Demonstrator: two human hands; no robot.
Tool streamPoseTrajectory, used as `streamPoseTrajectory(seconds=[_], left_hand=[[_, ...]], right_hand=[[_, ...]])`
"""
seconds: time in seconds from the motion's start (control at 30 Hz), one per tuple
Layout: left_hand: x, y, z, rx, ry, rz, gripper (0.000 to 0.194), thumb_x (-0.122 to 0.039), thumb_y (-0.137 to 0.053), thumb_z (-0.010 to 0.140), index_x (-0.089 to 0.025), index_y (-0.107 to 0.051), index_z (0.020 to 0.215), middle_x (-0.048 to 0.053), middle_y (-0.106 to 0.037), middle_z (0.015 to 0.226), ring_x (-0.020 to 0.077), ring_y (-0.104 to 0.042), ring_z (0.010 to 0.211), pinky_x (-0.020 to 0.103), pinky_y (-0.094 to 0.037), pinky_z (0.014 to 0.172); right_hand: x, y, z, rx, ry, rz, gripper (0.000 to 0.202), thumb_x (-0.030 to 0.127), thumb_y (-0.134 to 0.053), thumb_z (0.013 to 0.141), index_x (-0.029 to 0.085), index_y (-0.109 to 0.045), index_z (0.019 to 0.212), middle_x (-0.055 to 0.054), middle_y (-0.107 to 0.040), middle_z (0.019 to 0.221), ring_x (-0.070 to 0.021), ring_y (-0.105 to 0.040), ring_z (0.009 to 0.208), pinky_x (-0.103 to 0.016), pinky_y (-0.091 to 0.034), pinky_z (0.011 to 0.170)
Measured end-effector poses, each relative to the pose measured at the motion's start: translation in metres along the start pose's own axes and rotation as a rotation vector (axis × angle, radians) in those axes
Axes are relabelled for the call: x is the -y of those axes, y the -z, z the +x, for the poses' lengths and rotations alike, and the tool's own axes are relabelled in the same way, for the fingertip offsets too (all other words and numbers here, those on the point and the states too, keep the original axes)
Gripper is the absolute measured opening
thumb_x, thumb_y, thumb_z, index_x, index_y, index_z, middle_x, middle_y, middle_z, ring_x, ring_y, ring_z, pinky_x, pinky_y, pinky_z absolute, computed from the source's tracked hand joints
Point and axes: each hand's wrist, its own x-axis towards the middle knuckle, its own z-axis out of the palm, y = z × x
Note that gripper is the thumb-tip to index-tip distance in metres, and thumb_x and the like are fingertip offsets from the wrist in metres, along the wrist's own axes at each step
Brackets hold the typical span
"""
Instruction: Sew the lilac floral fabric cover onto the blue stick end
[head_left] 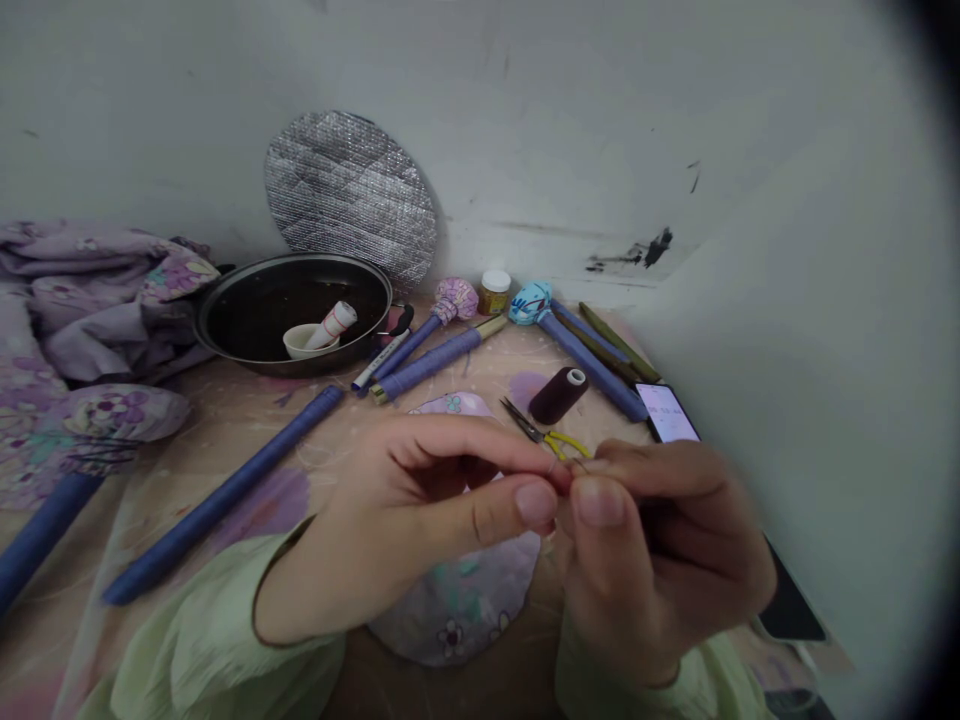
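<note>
My left hand (427,510) and my right hand (660,540) meet in front of me, each pinched between thumb and forefinger. A thin strand that looks like thread (576,463) shows at the touching fingertips; finer detail is too small to tell. Beneath the hands lies a round piece of flowered lilac cloth (457,610), partly hidden by them. Just beyond the fingertips are yellow-handled snips (541,430), blades pointing away to the left. A dark spool of thread (557,396) rests on its side behind the snips.
A black pan (292,270) holds a small white cup (300,341). Blue-wrapped sticks (225,495) lie about, some with cloth-covered heads (531,302). A quilted silver disc (351,195) leans on the wall. A lit phone (666,412), a jar (494,293) and bunched cloth (97,300) are nearby.
</note>
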Motion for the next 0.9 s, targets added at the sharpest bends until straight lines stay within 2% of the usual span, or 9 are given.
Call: streamPoseTrajectory(seconds=[0.2, 0.33, 0.43, 0.6, 0.8, 0.9], left_hand=[[-0.0007, -0.0007, -0.0008, -0.005, 0.001, 0.019, 0.021, -0.007, -0.076, 0.078, -0.025, -0.081, 0.087, 0.0, -0.076, 0.08, 0.0107, -0.069, 0.077, 0.016, -0.058, 0.071], [-0.001, -0.0009, -0.0003, -0.004, 0.0, 0.037, 0.021, -0.006, -0.077, 0.077, -0.025, -0.081, 0.086, 0.0, -0.076, 0.079, 0.0102, -0.069, 0.077, 0.015, -0.058, 0.071], [-0.0002, -0.0003, -0.0003, -0.005, -0.003, 0.05, 0.023, -0.005, -0.077, 0.076, -0.025, -0.081, 0.086, 0.0, -0.076, 0.079, 0.0101, -0.069, 0.077, 0.015, -0.057, 0.071], [-0.0004, -0.0008, 0.0005, 0.002, -0.02, 0.063, 0.024, -0.005, -0.076, 0.076, -0.026, -0.081, 0.088, 0.0, -0.076, 0.079, 0.0098, -0.069, 0.076, 0.014, -0.057, 0.07], [-0.0013, -0.0017, 0.0013, -0.019, -0.038, 0.078, 0.023, -0.004, -0.078, 0.074, -0.024, -0.081, 0.085, 0.0, -0.078, 0.078, 0.0111, -0.071, 0.075, 0.016, -0.059, 0.07], [-0.0012, -0.0016, 0.0012, -0.033, -0.039, 0.091, 0.02, -0.006, -0.079, 0.073, -0.023, -0.081, 0.082, 0.001, -0.078, 0.077, 0.0126, -0.071, 0.074, 0.018, -0.06, 0.07]], right_hand=[[0.0035, 0.0006, -0.0004, 0.012, -0.015, 0.017, 0.008, 0.02, -0.064, 0.086, 0.022, -0.063, 0.078, 0.009, -0.049, 0.042, -0.0041, -0.028, 0.026, -0.024, -0.028, 0.029], [0.0038, -0.0021, 0.0014, -0.022, -0.009, 0.028, 0.009, 0.016, -0.066, 0.082, 0.02, -0.062, 0.075, 0.01, -0.051, 0.043, -0.0019, -0.027, 0.025, -0.022, -0.025, 0.027], [0.003, -0.0027, 0.0017, -0.04, -0.005, 0.03, 0.008, 0.016, -0.066, 0.08, 0.021, -0.062, 0.074, 0.009, -0.055, 0.044, -0.003, -0.028, 0.026, -0.023, -0.026, 0.027], [0.0038, -0.0018, 0.0017, -0.054, -0.011, 0.008, 0.011, 0.016, -0.065, 0.079, 0.021, -0.061, 0.071, 0.008, -0.052, 0.043, -0.0042, -0.031, 0.028, -0.023, -0.028, 0.028], [0.0062, -0.0037, 0.003, -0.068, -0.031, 0.003, 0.013, 0.017, -0.065, 0.079, 0.021, -0.059, 0.069, 0.007, -0.05, 0.044, -0.0074, -0.042, 0.035, -0.022, -0.031, 0.03], [0.0058, -0.0041, 0.0038, -0.069, -0.043, 0.011, 0.013, 0.016, -0.066, 0.077, 0.021, -0.059, 0.068, 0.007, -0.05, 0.044, -0.0079, -0.043, 0.036, -0.022, -0.03, 0.03]])
